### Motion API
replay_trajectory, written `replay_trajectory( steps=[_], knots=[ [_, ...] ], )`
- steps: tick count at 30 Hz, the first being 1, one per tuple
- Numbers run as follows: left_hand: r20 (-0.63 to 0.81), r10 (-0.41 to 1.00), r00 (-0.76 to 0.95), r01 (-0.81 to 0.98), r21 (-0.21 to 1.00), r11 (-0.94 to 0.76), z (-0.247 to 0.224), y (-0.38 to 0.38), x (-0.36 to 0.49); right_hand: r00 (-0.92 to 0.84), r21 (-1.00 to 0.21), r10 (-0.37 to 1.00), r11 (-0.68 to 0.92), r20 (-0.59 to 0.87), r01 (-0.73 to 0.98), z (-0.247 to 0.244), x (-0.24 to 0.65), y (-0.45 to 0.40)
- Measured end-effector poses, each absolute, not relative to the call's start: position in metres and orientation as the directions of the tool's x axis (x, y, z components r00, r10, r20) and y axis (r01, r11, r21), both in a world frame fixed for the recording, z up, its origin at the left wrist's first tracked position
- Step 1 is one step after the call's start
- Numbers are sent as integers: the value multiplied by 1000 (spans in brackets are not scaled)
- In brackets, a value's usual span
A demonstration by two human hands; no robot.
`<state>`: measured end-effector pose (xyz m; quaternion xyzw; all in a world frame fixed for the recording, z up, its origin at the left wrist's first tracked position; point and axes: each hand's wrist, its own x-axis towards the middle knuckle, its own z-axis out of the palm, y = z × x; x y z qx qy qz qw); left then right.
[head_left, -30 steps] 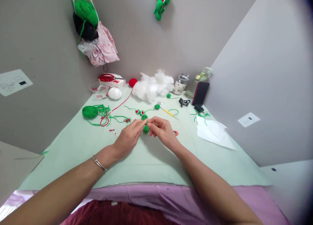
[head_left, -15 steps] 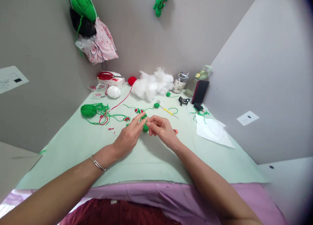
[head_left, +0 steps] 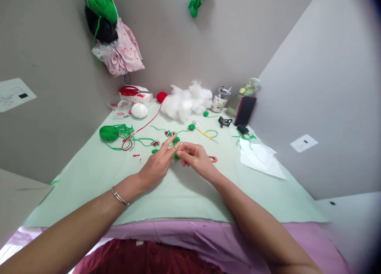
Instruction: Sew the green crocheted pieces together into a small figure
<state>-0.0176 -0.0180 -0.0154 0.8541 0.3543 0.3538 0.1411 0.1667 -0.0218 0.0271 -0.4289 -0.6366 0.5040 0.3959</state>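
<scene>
My left hand [head_left: 157, 161] is closed on a small green crochet piece [head_left: 176, 156], which shows partly below and between the fingertips. My right hand [head_left: 195, 157] meets it from the right, thumb and forefinger pinched on green yarn [head_left: 175, 148] that runs to the left fingers. Most of the piece is hidden by the fingers, and whether a needle or hook is in the pinch is too small to tell. Just beyond the fingertips lie red, white and green crochet bits [head_left: 168, 133]. Another small green piece [head_left: 154, 151] rests left of my left hand.
Green yarn [head_left: 109, 133] with tangled strands lies left. White stuffing [head_left: 187, 101], a red yarn ball [head_left: 161, 97] and white yarn [head_left: 139, 111] stand behind. A yellow-handled crochet hook [head_left: 206, 135], claw clip [head_left: 225, 121], phone [head_left: 245, 111], bottle [head_left: 242, 95] and white paper [head_left: 260, 159] are right.
My fingers have shifted slightly around the green piece, and the green yarn at the right fingertips shows more clearly. The whole view has tilted a little.
</scene>
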Motion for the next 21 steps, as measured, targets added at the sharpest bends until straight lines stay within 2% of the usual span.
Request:
replay_trajectory(
  steps=[16, 19, 21],
  knots=[
    [465, 718, 518, 532, 482, -696, -19, -14, -21, -280, -983, 958, 105, 59, 152, 26, 168, -19],
    [427, 733, 529, 509, 532, -677, -16, -13, -21, -334, -979, 941, 115, 54, 168, 26, 167, -21],
    [425, 745, 514, 449, 606, -656, -11, -13, -20, -312, -972, 947, 144, 81, 185, 26, 166, -23]
  ],
)
